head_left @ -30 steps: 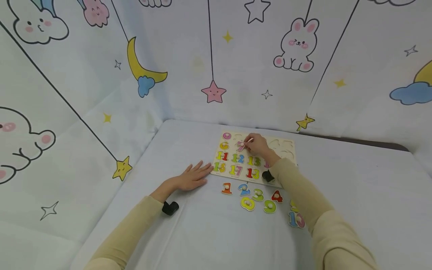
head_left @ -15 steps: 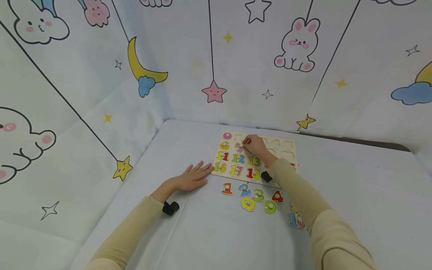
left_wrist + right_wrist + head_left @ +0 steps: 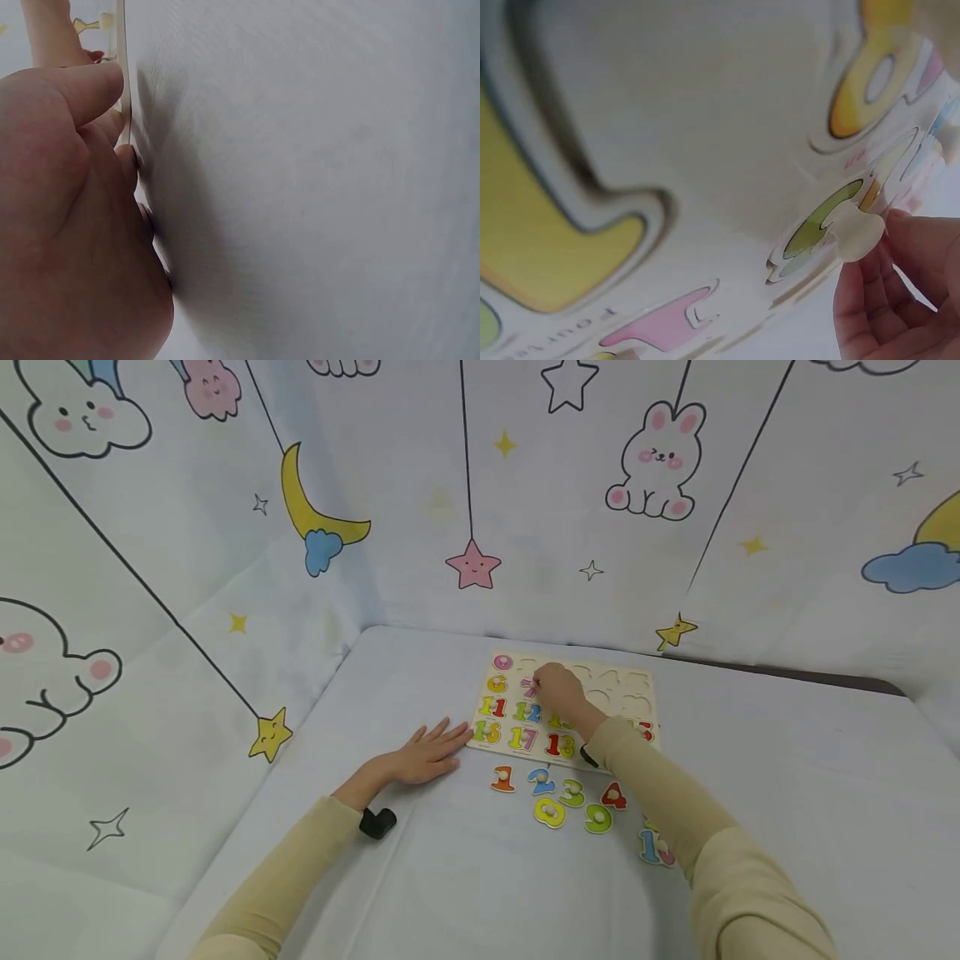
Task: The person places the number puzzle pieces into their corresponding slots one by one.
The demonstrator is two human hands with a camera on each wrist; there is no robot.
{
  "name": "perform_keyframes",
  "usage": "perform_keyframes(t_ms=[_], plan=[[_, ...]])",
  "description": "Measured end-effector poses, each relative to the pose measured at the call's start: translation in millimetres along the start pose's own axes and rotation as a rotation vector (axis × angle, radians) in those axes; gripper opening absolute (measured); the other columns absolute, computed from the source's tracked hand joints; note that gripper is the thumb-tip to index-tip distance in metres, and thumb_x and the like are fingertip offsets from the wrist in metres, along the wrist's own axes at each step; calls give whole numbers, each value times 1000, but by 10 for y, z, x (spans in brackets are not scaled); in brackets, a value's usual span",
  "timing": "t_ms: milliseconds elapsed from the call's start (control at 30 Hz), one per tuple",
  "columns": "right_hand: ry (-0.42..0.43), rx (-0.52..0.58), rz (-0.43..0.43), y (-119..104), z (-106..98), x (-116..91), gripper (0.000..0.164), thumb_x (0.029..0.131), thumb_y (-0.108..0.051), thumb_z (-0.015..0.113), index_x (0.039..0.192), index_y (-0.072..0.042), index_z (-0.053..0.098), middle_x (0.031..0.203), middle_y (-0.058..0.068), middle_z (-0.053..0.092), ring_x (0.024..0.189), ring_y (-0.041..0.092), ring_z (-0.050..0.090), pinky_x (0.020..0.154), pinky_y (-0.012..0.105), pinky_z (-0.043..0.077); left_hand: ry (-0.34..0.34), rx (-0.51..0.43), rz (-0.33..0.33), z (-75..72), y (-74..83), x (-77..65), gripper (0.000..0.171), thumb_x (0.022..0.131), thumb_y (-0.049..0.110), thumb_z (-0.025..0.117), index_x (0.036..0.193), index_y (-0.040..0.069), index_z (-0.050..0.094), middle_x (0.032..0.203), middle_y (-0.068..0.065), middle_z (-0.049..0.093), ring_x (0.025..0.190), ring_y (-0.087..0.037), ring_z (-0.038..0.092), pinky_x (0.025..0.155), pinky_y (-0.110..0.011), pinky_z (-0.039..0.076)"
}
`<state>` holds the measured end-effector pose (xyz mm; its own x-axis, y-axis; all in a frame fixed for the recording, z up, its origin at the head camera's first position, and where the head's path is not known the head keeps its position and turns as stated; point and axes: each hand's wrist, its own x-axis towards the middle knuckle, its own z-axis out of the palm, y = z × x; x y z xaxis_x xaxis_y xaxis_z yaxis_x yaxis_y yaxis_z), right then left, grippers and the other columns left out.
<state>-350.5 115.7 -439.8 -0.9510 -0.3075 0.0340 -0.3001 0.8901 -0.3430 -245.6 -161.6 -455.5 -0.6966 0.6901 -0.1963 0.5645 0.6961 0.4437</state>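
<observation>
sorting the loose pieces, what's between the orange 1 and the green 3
The head view shows the blue 2 lying between the orange 1 and the green 3.

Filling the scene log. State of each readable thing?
puzzle board: flat, part filled, upper-right slots empty
left hand: fingers extended, at puzzle board's edge
yellow 6: seated
pink 7: beside yellow 6, seating unclear
right hand: fingers curled on pink 7
orange 1: loose
blue 2: loose
green 3: loose
red 4: loose
green 9: loose
yellow oval number: loose
blue-and-pink 10: loose, partly hidden
</observation>
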Motion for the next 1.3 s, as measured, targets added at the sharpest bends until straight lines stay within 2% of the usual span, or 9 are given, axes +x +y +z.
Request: perform_keyframes(t_ms=[133,300,467,667,767,933,1067,1167,1300], plan=[[-31,-232,-28,-61,8,1,14,94,-10,56,92,-2,67,95,12,61,72,21,52,63,35,48,6,-8,9,0,-5,1,56,103,31,35,151,11,15,155,-7,7,139,-31,-8,104,-57,-5],[-76,-531,-126,-86,87,15,23,89,-11,65,112,-6,65,101,12,56,75,23,56,65,36,52,1,-3,0,16,-28,6,56,103,33,34,151,12,15,155,-6,6,139,-30,-8,104,-56,-5],[-72,-633,-197,-126,111,-77,38,91,-12,63,128,-6,54,106,14,54,87,26,58,70,35,51,-6,-3,0,32,-34,16,56,103,32,34,151,12,14,155,-6,6,139,-30,-9,104,-56,-5],[-142,-480,-138,-127,-14,-183,51,98,-16,51,145,-6,33,125,18,49,99,31,57,72,41,51,-6,-4,10,33,-31,15,56,103,32,33,151,12,13,155,-7,6,139,-31,-9,104,-56,-5],[-160,-352,-144,-143,-123,-318,52,97,-19,54,145,-9,35,123,16,51,100,30,56,73,40,49,-5,-4,9,22,-36,5,56,103,33,34,151,12,13,155,-7,6,139,-30,-9,104,-56,-5],[-152,-245,-398,-210,-274,-771,42,87,-10,68,128,-10,58,113,9,57,97,23,56,79,34,47,-8,8,-1,1,-52,5,57,103,34,33,151,14,12,156,-5,4,139,-28,-10,105,-54,-5],[-253,-199,-592,-272,-313,-1179,32,82,-9,73,113,-13,67,101,1,58,89,16,54,78,29,47,-7,7,0,-12,-55,15,57,103,34,33,151,13,12,156,-6,5,139,-29,-10,105,-55,-5],[-367,-177,-637,-292,-292,-1390,31,81,-11,75,111,-18,69,97,-5,56,86,12,52,76,23,46,-8,2,-4,-13,-47,18,57,103,33,33,151,12,12,156,-7,5,139,-31,-9,104,-56,-5],[-411,-180,-658,-264,-242,-1512,34,79,-13,77,111,-22,70,94,-9,54,85,9,49,75,21,44,-9,-6,-2,4,-35,27,57,103,32,34,151,11,13,156,-7,5,139,-31,-9,104,-56,-6]])
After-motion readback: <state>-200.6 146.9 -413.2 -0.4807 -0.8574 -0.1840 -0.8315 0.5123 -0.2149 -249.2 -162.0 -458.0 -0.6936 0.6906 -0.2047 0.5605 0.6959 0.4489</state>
